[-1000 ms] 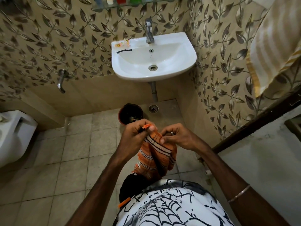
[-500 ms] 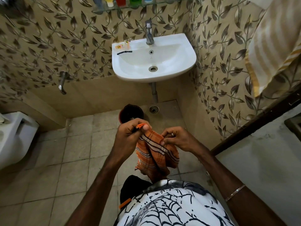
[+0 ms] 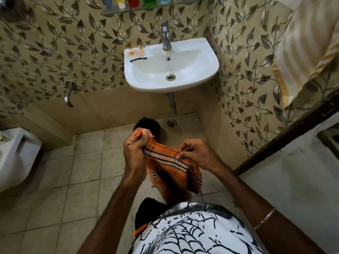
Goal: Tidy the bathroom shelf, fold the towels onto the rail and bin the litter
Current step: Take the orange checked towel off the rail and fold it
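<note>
An orange towel [image 3: 176, 173] with white and dark stripes hangs in front of me over the floor. My left hand [image 3: 135, 153] grips its left top corner in a fist. My right hand [image 3: 196, 153] pinches the top edge on the right, and the striped edge is stretched between both hands. A cream and yellow striped towel [image 3: 304, 52] hangs at the upper right. A dark round bin [image 3: 148, 125] stands on the floor under the sink, partly hidden by my left hand. Small litter wrappers [image 3: 135, 52] and a black strip lie on the sink's left rim.
A white sink [image 3: 207, 70] with a tap [image 3: 166, 37] is fixed to the leaf-patterned wall. A glass shelf [image 3: 146, 8] with coloured bottles runs above it. A white toilet [image 3: 16, 154] sits at the left. A wall tap [image 3: 68, 96] and a floor drain [image 3: 172, 123] are nearby.
My hands have moved apart and pulled the towel's top edge out flat between them. The towel was bunched before.
</note>
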Demonstrator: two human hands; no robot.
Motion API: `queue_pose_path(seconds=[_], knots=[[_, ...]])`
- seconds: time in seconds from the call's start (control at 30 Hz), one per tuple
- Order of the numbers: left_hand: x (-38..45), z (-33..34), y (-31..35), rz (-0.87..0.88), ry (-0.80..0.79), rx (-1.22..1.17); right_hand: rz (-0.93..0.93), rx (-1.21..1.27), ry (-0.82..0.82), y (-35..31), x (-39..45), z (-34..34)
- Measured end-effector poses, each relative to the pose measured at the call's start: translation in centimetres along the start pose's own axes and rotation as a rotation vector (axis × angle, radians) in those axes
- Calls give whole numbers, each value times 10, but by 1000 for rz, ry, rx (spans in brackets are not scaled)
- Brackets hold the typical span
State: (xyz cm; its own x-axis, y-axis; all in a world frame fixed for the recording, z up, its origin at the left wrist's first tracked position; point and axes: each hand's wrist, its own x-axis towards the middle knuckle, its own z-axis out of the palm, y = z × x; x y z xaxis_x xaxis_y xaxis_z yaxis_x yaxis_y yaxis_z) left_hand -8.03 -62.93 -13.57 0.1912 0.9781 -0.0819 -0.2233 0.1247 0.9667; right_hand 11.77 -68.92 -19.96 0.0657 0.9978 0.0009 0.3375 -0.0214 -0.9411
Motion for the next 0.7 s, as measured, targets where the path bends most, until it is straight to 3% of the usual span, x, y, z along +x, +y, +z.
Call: queue_pose_path(seconds=[0.13, 0.27, 0.37, 0.53, 0.7], knots=[[2, -4, 0, 184, -57, 375, -60, 6, 49, -1, -4, 6], [2, -6, 9, 139, -420, 956, -132, -13, 66, -2, -5, 6], [2, 1, 14, 204, -582, 1289, -161, -34, 70, 1, -5, 7], [0, 5, 17, 279, -638, 1236, -55, 50, -38, 6, -6, 6], [-5, 4, 16, 318, -673, 1170, 79, 87, -339, 3, -3, 2]])
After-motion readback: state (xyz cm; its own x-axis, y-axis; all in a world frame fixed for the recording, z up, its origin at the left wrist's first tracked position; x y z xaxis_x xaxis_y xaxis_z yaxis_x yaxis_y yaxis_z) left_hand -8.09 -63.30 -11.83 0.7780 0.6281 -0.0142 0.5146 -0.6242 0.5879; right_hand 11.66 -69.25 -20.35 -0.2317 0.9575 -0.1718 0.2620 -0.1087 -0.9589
